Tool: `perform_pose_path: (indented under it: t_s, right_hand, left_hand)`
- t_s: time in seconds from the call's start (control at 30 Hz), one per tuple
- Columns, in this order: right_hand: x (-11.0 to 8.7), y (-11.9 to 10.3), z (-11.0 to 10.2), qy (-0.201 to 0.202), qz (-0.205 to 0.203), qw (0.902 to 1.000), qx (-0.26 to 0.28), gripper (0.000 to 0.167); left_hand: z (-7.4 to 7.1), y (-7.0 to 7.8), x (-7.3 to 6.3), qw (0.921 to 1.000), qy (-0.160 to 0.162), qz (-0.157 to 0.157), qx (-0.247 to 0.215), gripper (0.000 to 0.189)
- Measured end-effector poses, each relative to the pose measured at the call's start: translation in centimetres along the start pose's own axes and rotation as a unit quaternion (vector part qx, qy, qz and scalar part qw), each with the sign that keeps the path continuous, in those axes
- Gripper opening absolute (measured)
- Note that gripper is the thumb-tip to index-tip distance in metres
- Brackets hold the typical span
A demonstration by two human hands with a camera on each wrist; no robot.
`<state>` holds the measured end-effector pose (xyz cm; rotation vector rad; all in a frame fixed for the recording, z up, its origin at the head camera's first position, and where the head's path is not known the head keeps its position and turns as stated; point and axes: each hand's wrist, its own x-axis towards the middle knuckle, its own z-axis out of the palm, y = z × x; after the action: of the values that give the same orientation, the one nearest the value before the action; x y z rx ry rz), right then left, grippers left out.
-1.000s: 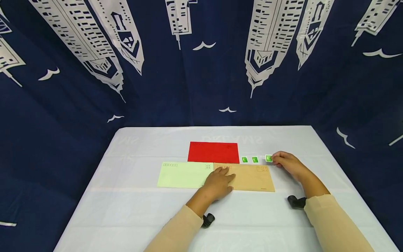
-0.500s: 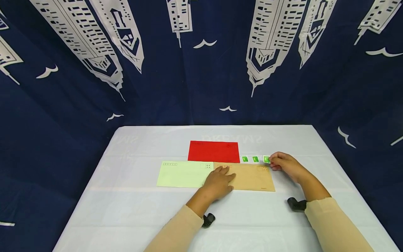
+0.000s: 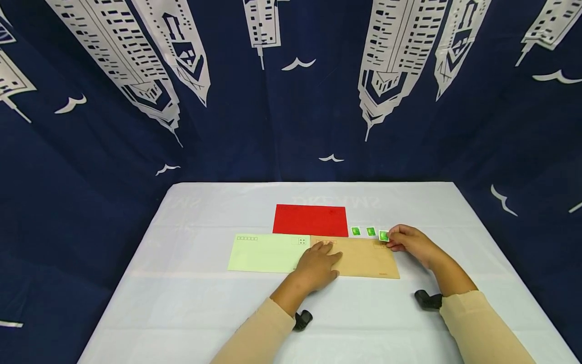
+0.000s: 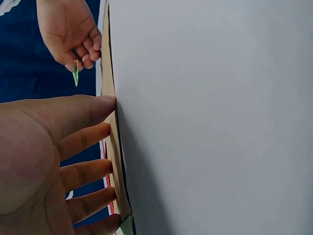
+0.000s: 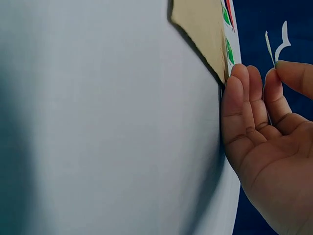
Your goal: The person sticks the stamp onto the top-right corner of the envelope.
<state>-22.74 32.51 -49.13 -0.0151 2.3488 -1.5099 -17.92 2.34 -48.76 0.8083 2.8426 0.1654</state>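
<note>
Right hand [image 3: 415,245] pinches a green stamp [image 3: 383,235]; left hand [image 3: 316,265], grip spread wide, rests on the tan envelope [image 3: 366,260]!

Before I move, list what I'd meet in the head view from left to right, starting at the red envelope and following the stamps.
Red envelope → left stamp → middle stamp → right stamp → right hand, which pinches that last stamp.
</note>
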Motion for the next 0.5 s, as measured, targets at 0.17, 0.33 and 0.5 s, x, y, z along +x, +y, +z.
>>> perform_pose_path:
  t_s: [0.17,0.33,0.5]
  right_hand:
    - [-0.15,-0.02,0.1,-0.001,0.0,0.9999,-0.012,0.03]
    - [-0.08,0.12,0.18,0.003,-0.002,0.9997,-0.023,0.031]
    - [0.1,0.27,0.4,0.005,0.005,0.9993,-0.036,0.031]
  left_hand:
    - [0.01,0.04,0.04,1.0,-0.002,0.002,0.006,0.052]
    - [-0.01,0.02,0.1,1.0,-0.004,0.0,0.006,0.052]
    - [0.0,0.0,0.13,1.0,-0.005,-0.002,-0.001,0.053]
